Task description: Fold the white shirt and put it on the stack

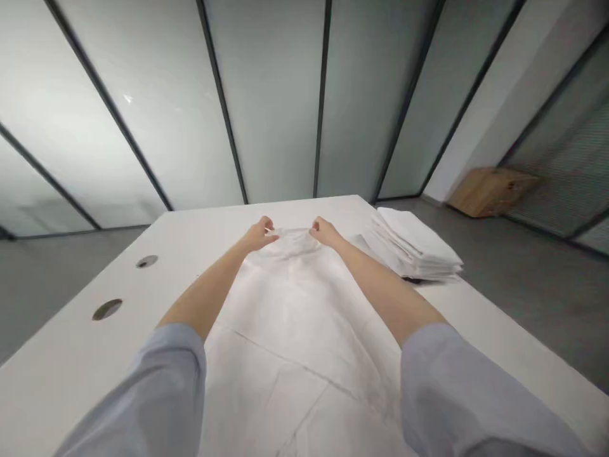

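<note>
A white garment, with long seams and soft creases, lies spread lengthwise on the white table in front of me. Its far end narrows to what looks like a collar. At the left corner of that end, my left hand pinches the cloth between thumb and fingers. My right hand grips the opposite corner in the same way, so the edge runs taut between both hands. Both arms reach forward over the garment. Its near part runs out of the bottom of the view.
A stack of folded white cloth stands at the table's right edge. Two round holes pierce the tabletop on the left. Frosted glass panels rise behind the table. On the floor at the far right sits a brown box.
</note>
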`<state>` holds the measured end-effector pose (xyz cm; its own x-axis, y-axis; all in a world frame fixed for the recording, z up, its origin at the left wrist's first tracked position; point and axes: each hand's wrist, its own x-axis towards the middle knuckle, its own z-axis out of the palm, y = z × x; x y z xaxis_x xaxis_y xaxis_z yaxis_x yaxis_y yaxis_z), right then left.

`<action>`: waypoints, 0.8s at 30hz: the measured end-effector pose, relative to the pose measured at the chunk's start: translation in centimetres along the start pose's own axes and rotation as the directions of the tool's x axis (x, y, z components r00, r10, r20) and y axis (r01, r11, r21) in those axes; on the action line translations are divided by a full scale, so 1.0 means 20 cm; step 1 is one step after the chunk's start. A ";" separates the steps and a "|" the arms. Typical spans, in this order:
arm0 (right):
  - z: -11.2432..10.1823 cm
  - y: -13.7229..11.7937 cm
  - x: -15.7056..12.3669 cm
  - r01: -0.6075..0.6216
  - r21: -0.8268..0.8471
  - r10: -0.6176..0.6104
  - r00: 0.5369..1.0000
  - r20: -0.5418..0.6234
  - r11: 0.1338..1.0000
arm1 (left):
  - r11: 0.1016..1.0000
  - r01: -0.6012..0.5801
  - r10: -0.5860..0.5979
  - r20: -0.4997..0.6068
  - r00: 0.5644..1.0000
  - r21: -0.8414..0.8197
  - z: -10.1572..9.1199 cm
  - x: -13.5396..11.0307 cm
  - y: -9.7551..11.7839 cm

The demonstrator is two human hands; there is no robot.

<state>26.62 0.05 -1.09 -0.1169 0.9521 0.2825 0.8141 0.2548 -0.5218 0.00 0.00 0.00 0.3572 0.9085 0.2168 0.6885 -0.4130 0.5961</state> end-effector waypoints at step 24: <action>-0.01 0.09 -0.27 0.255 -0.148 -0.249 0.967 0.057 0.955 | 0.911 -0.009 -0.002 0.027 1.000 0.413 0.09 -0.28 0.01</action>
<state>28.85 -4.62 -3.52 -0.3486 0.8665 0.3571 0.8322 0.4615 -0.3073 -0.77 -5.35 -2.52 0.3728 0.9073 0.1945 0.8843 -0.4109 0.2216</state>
